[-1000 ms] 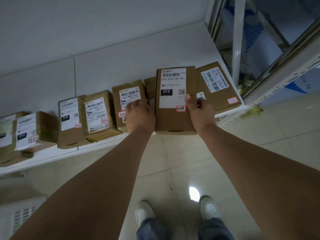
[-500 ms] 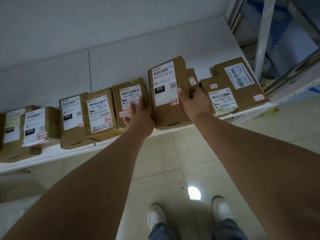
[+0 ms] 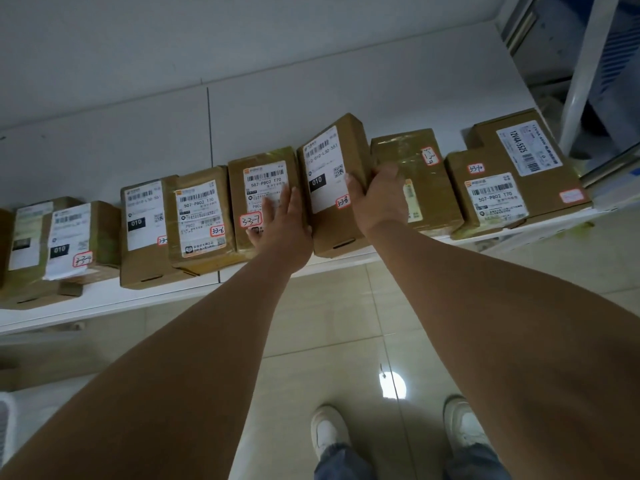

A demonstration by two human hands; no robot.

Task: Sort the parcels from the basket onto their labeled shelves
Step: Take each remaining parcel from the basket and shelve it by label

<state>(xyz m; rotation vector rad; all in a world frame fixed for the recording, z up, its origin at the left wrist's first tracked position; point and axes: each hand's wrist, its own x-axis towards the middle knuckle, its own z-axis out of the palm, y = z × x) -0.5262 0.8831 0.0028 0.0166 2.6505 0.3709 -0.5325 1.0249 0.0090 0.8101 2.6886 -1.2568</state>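
Fingers, right hand [image 3: 379,199]: clasp parcel 3-3-8 [image 3: 334,188], now pushed deeper onto shelf [image 3: 104,306].
Fingers, left hand [image 3: 282,221]: flat, relaxed against parcel 3-3-7 [image 3: 263,188].
Meaning: placement nearly finished.

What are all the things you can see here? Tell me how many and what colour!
boxes: about nine, brown with white labels, in a row on the shelf
shelf: one, white, against the wall
red-edged stickers: several, white with handwritten numbers, on the boxes
wall: grey-white, behind the shelf
floor: beige tiles, below the shelf
basket: one, white, at the lower left edge, only partly seen
shoes: two, white, on the floor
left hand: flat against the 3-3-7 box
right hand: gripping the tilted 3-3-8 box
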